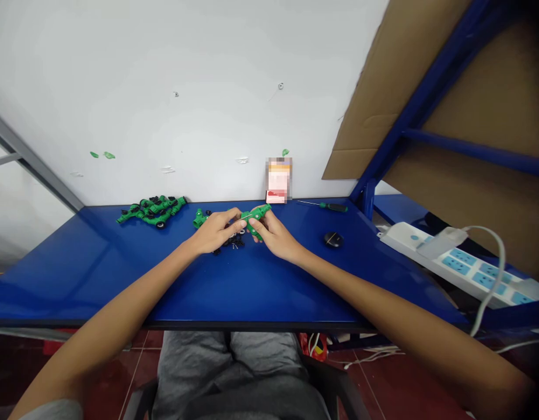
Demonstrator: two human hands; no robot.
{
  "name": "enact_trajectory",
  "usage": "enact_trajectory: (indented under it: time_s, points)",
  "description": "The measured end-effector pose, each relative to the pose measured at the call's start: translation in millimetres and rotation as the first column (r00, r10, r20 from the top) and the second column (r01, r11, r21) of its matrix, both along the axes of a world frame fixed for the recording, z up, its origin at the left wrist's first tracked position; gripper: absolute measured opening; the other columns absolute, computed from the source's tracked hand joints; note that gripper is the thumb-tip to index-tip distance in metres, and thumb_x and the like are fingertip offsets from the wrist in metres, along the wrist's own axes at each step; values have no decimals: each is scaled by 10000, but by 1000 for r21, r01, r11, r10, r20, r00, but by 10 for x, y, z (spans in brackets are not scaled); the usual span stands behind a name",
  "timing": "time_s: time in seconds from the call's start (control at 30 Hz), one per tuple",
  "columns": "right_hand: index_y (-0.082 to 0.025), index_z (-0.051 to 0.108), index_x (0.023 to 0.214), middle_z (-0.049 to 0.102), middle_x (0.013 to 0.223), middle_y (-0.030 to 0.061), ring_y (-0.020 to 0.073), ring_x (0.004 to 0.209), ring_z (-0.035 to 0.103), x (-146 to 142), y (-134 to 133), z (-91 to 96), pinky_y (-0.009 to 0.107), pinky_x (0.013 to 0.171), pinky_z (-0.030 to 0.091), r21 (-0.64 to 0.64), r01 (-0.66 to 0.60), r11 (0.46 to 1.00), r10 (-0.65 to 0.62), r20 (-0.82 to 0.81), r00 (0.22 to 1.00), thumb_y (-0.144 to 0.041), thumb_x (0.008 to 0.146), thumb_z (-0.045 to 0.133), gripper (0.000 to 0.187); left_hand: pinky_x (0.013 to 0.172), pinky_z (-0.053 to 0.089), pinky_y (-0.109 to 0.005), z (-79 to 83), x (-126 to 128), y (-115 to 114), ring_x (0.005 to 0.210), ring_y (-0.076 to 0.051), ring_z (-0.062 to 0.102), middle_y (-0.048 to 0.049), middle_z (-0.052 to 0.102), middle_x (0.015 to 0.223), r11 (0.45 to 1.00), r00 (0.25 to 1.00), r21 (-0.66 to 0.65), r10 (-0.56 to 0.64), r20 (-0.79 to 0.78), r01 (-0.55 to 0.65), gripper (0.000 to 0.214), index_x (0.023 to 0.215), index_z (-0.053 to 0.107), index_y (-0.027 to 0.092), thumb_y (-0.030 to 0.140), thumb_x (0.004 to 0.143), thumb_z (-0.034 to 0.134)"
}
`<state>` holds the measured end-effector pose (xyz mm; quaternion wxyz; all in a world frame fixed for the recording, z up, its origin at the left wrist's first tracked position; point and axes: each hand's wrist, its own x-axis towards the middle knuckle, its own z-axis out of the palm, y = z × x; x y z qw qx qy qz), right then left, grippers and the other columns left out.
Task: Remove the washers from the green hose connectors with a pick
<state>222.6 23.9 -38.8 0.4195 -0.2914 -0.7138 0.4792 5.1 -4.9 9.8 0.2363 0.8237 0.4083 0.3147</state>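
My right hand (275,234) is closed around a green plastic part (256,214) with white round spots and several stubby arms, held above the blue table. My left hand (214,231) meets it from the left, thumb and fingers pinched at the part's edge. A thin, pale, straight sliver (247,216) shows by the left thumb tip; whether the fingers grip it is too small to tell. Partly behind my left hand lies another green piece (200,218). Small black parts (237,240) and a few tiny screw-like bits (235,246) are scattered under my hands.
Green-and-black jointed assemblies (158,211) are heaped at the back left of the blue table (208,297). A blurred box (278,181) leans on the wall. To the right are a green-handled screwdriver (334,207), a small dark round object (333,240) and a white power strip (457,262).
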Motion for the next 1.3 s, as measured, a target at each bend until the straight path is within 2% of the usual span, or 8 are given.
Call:
enact_trajectory:
  time_s: [0.13, 0.43, 0.53, 0.67, 0.77, 0.9, 1.13, 1.3]
  points:
    - [-253, 499, 1086, 606, 808, -29, 166, 684, 596, 7, -24, 22, 330, 690, 493, 116, -22, 993, 16, 54, 998, -564, 1062, 547, 316, 700, 452, -298, 15, -20, 12, 630, -170, 607, -27, 664, 615, 990, 999, -130, 49, 20, -46, 669, 721, 661, 168, 652, 1082, 373]
    - [-245, 495, 1050, 614, 788, -26, 162, 668, 601, 5, -42, 41, 334, 699, 485, 146, 2, 989, -16, 92, 996, -544, 1072, 525, 300, 665, 418, -268, 71, -9, -9, 675, -139, 575, -15, 722, 795, 998, 999, -54, 41, 25, -39, 460, 866, 648, 179, 564, 1066, 495]
    - [-245, 495, 1043, 619, 803, -28, 153, 664, 604, 16, 27, -7, 318, 684, 487, 134, 14, 991, -22, 60, 998, -559, 1065, 535, 317, 605, 397, -251, 70, -16, -11, 590, -83, 488, -39, 757, 1086, 1000, 997, -27, 11, 78, -9, 314, 1121, 646, 198, 480, 983, 661]
    - [-244, 496, 1057, 629, 831, -31, 141, 643, 600, 30, 108, -61, 298, 647, 489, 71, 11, 997, -11, 1, 1000, -614, 1040, 561, 376, 563, 386, -248, 79, -32, -12, 512, -31, 373, -101, 699, 1360, 998, 990, -59, 35, 135, -27, 643, 1438, 520, 251, 425, 885, 797]
    - [-240, 506, 1072, 627, 814, -33, 143, 653, 606, 38, 113, -68, 292, 647, 494, 67, -7, 998, 6, 17, 1000, -634, 1036, 561, 400, 653, 459, -266, 78, -19, 1, 627, -101, 569, -73, 782, 1129, 990, 987, -58, 130, 100, -125, 463, 1278, 641, 202, 524, 953, 709]
    - [-233, 513, 1066, 627, 798, -31, 143, 660, 615, 39, 93, -67, 296, 658, 501, 77, -20, 997, 16, 52, 999, -613, 1051, 552, 382, 775, 494, -291, 62, -7, 23, 856, -190, 703, -52, 798, 923, 997, 998, -53, 65, 7, -64, 422, 938, 713, 177, 544, 1050, 537]
    - [-226, 520, 1003, 675, 845, -8, 124, 601, 621, 8, 97, -42, 283, 571, 488, -65, -116, 991, 112, -73, 991, -686, 991, 627, 473, 543, 362, -220, 51, -33, 22, 518, -45, 367, 3, 742, 1074, 999, 998, -30, 36, 46, -35, 336, 1169, 648, 219, 383, 897, 757]
    - [-217, 545, 1002, 673, 820, -6, 131, 601, 631, 16, 82, -21, 288, 572, 513, -171, -152, 973, 132, -121, 984, -694, 977, 652, 489, 569, 377, -224, 75, -7, -21, 569, -63, 410, -13, 742, 1108, 998, 998, 29, 48, 26, -49, 341, 1194, 660, 225, 326, 878, 738]
